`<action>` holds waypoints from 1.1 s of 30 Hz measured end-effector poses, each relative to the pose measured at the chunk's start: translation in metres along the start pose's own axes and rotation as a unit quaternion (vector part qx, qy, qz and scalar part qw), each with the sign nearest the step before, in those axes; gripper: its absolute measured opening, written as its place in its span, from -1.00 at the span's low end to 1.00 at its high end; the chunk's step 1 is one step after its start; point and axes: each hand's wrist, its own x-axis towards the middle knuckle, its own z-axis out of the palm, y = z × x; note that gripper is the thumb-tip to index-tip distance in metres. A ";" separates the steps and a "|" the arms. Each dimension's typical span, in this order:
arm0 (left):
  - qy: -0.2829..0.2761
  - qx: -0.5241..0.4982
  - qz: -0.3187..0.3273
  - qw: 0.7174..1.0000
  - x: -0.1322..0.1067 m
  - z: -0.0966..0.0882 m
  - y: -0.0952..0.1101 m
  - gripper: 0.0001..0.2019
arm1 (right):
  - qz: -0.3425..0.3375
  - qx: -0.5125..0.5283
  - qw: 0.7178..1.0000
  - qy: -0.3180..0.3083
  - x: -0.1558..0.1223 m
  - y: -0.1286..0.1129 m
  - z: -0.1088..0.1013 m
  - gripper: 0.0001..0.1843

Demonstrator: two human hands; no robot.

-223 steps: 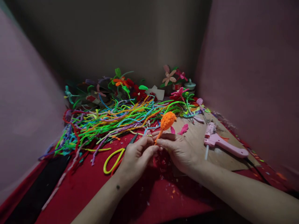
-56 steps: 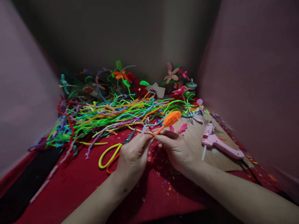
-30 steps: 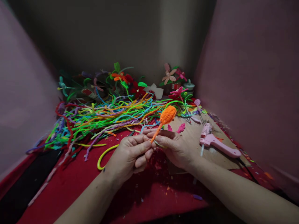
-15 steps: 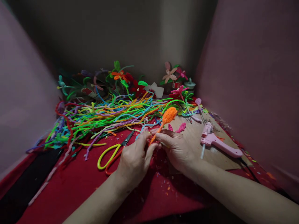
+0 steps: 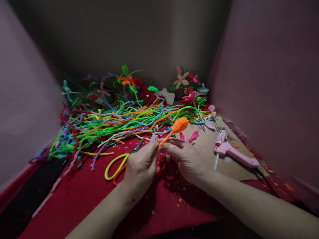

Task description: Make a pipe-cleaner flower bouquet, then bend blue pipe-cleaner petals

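An orange pipe-cleaner petal (image 5: pixel 180 125) with a twisted stem points up and to the right from between my hands. My left hand (image 5: pixel 143 162) is closed on the lower end of its stem, and my right hand (image 5: pixel 185 157) pinches the stem just beside it. The fingertips nearly meet, so the stem's tail is hidden. Scissors (image 5: pixel 117 167) with one yellow and one orange handle lie left of my left hand, partly covered by it. Two pink petal pieces (image 5: pixel 193 136) rest just beyond my right hand.
Many coloured pipe cleaners (image 5: pixel 124 122) are heaped behind the scissors. A pink glue gun (image 5: pixel 231 152) lies on a brown board (image 5: pixel 204 159) at the right. Finished flowers (image 5: pixel 181 79) stand along the back wall. Fluff scraps dot the red cloth (image 5: pixel 169 212).
The orange petal has turned slightly and dipped a little. My left fingers have shifted up along the stem, and less of its lower end shows.
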 end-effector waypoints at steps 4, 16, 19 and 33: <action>-0.041 -0.243 -0.268 0.931 0.008 -0.004 0.011 -0.90 | -0.020 -0.015 0.999 -0.041 0.002 0.000 -0.003 -0.87; -0.177 -0.545 -0.421 0.703 0.015 -0.014 0.010 -0.84 | -0.040 -0.011 0.996 -0.077 0.004 0.001 -0.009 -0.82; -0.189 -0.530 -0.414 0.715 0.015 -0.014 0.012 -0.84 | -0.068 -0.015 0.995 -0.076 0.004 0.001 -0.009 -0.84; -0.033 -0.089 -0.097 0.991 0.000 -0.001 -0.001 -0.89 | -0.081 -0.008 0.997 -0.017 0.004 0.003 -0.007 -0.88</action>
